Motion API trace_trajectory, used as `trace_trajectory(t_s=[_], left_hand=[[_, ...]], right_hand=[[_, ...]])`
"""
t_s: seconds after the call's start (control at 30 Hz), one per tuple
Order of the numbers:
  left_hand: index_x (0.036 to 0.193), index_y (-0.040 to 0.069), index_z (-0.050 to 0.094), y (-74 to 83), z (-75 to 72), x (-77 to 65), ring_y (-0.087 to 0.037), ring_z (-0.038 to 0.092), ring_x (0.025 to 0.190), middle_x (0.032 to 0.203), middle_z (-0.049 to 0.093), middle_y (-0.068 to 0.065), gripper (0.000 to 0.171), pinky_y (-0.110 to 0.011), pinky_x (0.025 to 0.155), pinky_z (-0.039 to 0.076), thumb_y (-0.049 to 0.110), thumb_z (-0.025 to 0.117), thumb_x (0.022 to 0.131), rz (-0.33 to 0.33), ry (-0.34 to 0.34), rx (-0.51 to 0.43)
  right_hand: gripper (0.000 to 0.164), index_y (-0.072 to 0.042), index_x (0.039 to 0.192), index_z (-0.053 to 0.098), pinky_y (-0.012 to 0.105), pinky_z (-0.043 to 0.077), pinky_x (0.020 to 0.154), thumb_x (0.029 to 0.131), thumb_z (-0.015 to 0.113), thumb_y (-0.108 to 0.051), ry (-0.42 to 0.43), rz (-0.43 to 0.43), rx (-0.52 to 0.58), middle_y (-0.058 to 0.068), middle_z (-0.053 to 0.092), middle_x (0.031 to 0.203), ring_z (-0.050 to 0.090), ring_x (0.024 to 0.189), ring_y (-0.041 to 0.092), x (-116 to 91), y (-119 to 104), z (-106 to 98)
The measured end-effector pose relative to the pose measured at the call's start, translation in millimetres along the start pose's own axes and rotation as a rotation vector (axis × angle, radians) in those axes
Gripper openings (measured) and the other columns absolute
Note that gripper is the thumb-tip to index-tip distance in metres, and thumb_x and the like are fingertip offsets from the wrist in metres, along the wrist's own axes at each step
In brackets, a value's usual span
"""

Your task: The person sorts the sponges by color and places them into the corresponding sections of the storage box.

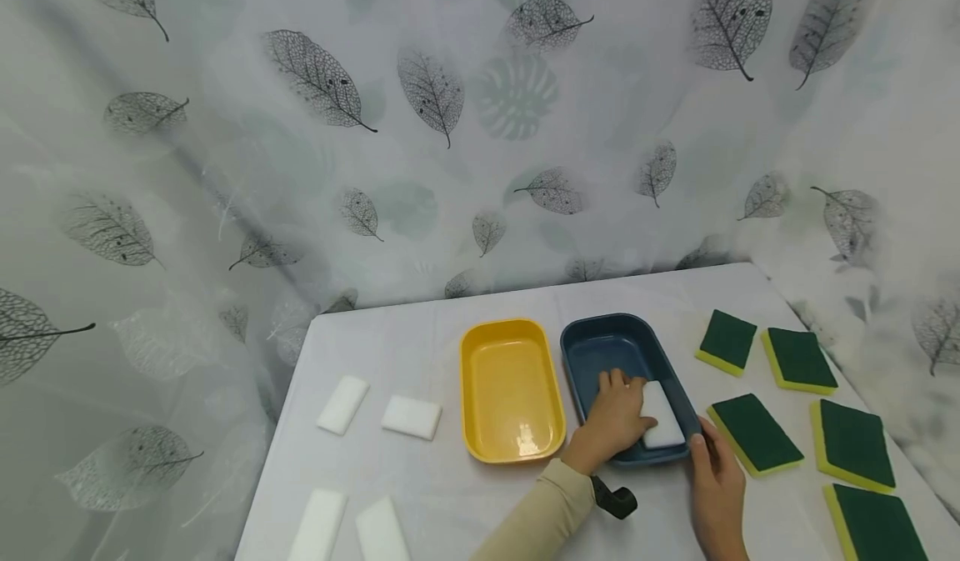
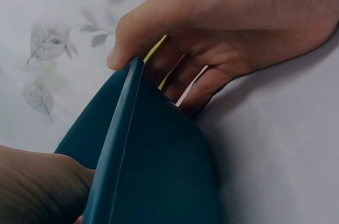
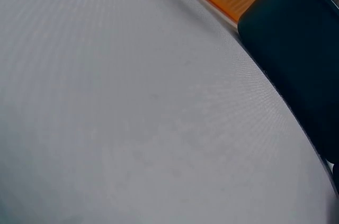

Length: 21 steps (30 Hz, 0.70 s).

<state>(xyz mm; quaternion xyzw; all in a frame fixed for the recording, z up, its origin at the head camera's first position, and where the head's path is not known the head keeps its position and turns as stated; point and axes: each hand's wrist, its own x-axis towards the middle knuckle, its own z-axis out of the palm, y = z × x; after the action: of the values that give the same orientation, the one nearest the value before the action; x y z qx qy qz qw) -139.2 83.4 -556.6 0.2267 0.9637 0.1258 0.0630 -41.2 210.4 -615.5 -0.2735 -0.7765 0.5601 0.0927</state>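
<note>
My left hand (image 1: 617,415) reaches into the blue tray (image 1: 600,340), its thumb over the left edge of a white sponge block (image 1: 666,428) and a fingertip at the block's upper corner. That block lies along the tray's right wall; some of my left fingers are hidden. At the tray's near right corner my right hand (image 1: 716,486) grips the rim. In the left wrist view the thumb of this right hand (image 2: 185,23) hooks over the rim, with its fingers down the outer wall. The right wrist view shows the tray's dark outer side (image 3: 296,60).
A yellow tray (image 1: 510,378) stands just left of the blue one. Several white sponge blocks (image 1: 411,417) lie further left. Several green-and-yellow scouring sponges (image 1: 753,434) spread over the right side. A leaf-patterned curtain (image 1: 427,169) hangs behind the white-covered table (image 1: 405,336).
</note>
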Motion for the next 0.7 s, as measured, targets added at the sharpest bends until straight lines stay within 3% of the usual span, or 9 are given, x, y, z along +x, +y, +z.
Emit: trace_trajectory(t_s=[0.23,0.37,0.43,0.57,0.7], left_hand=[[0.145,0.02,0.057,4.2,0.7,-1.9,-0.016,0.047,0.118,0.134,0.056,-0.003,0.058,-0.02,0.088,0.052,0.051,0.069,0.098,0.036,-0.003,0.169],[0.152,0.024,0.051,6.7,2.3,-2.2,-0.017,0.047,0.126,0.143,0.053,-0.003,0.061,-0.026,0.093,0.053,0.054,0.062,0.101,0.047,-0.012,0.254],[0.154,0.025,0.049,7.6,1.8,-2.7,-0.018,0.047,0.131,0.145,0.053,-0.002,0.062,-0.029,0.097,0.053,0.055,0.06,0.101,0.068,-0.005,0.298],[0.154,0.027,0.049,7.1,1.0,-5.5,-0.018,0.048,0.135,0.146,0.054,0.0,0.061,-0.035,0.103,0.052,0.057,0.058,0.102,0.127,0.067,0.388],[0.15,0.029,0.055,3.8,-2.4,-11.9,-0.017,0.052,0.131,0.14,0.059,0.001,0.056,-0.037,0.103,0.052,0.057,0.059,0.101,0.161,0.17,0.453]], right_hand=[[0.055,-0.015,0.157,0.047,-0.008,0.034,0.095,0.111,0.044,-0.046,0.01,-0.007,0.003,0.012,0.05,0.159,0.049,0.136,0.011,0.8,3.5,-0.3],[0.055,-0.014,0.157,0.046,-0.008,0.034,0.096,0.111,0.044,-0.045,0.003,-0.002,0.019,0.013,0.049,0.159,0.048,0.137,0.012,1.4,4.1,-2.1],[0.055,-0.014,0.157,0.046,-0.007,0.034,0.096,0.111,0.044,-0.045,0.009,0.003,0.02,0.012,0.05,0.159,0.048,0.134,0.005,1.5,3.4,-3.0],[0.055,-0.012,0.155,0.047,-0.008,0.034,0.093,0.111,0.045,-0.044,0.013,-0.02,0.035,0.013,0.051,0.157,0.046,0.123,-0.008,1.6,1.9,-3.3],[0.055,-0.011,0.155,0.047,-0.008,0.034,0.089,0.111,0.045,-0.044,-0.001,-0.027,0.043,0.014,0.051,0.156,0.044,0.117,-0.012,1.0,0.4,-2.5]])
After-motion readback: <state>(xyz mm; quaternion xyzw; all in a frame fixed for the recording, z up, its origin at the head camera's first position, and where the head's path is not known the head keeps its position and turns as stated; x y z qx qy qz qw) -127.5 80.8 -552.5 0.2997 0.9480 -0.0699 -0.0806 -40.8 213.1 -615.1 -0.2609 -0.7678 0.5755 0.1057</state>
